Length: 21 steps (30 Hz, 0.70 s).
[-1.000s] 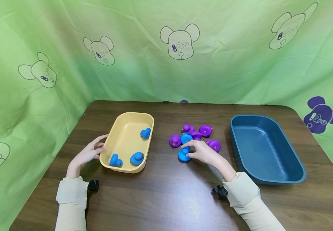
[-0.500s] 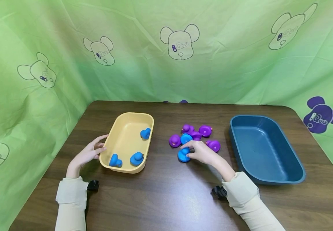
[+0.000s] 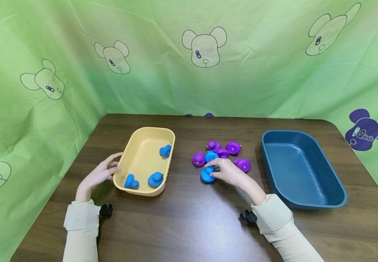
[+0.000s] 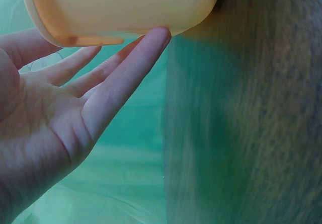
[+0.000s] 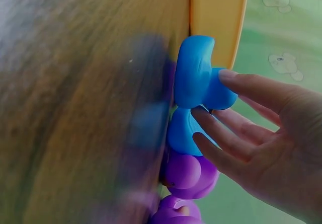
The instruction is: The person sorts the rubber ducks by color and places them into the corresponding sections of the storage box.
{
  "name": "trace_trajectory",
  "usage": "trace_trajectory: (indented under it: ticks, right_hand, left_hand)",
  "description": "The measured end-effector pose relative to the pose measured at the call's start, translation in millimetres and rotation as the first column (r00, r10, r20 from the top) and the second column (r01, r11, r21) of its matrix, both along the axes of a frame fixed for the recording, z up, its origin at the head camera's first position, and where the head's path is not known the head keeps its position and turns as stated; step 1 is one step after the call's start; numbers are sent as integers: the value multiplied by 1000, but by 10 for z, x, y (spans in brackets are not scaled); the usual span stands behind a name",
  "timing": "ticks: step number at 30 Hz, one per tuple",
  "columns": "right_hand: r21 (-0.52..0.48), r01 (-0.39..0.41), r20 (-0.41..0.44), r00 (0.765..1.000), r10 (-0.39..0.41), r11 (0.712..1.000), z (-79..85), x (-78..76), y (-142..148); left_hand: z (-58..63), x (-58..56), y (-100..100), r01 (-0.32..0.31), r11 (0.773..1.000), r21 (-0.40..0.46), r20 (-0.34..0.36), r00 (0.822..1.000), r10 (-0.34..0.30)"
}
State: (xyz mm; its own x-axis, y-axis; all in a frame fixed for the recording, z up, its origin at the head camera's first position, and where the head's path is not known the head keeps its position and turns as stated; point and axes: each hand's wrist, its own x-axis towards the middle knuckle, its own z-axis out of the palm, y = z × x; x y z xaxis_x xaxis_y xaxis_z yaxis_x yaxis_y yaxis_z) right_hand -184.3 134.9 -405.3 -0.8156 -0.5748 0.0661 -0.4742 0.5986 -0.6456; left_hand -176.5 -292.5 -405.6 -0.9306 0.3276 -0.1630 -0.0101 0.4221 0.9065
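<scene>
In the head view my right hand (image 3: 229, 172) pinches a blue rubber duck (image 3: 207, 175) at its head, low over the dark wooden table or on it. The right wrist view shows the thumb on the head of this duck (image 5: 193, 73) and the fingers on its other side. Just behind it sits a second blue duck (image 3: 211, 156), among several purple ducks (image 3: 198, 159). With fairly straight fingers my left hand (image 3: 100, 174) touches the left side of a yellow tray (image 3: 144, 136). Inside the tray lie three blue ducks (image 3: 155, 179).
A deep blue tray (image 3: 302, 174) stands on the right of the table (image 3: 176, 229). Green cloth (image 3: 156, 87) with printed mouse-like heads hangs behind and to the left. Black wrist cameras (image 3: 105, 210) sit below both hands.
The blue duck between my right fingers has shifted very slightly to the left with the hand. My left hand and the yellow tray stay where they were.
</scene>
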Motion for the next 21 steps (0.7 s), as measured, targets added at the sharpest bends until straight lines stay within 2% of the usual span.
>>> trace_trajectory:
  ticks: [3,21]
  right_hand:
    - [-3,2,-23,1000,-2,1000,25,5,-22]
    - [-23,9,-28,1000,-10,1000,177,2,-202]
  left_hand:
    - [1,-3,4,1,1000,-1,-4,1000,-1]
    - [1,-10,-2,2,1000,-3,8,1000,-2]
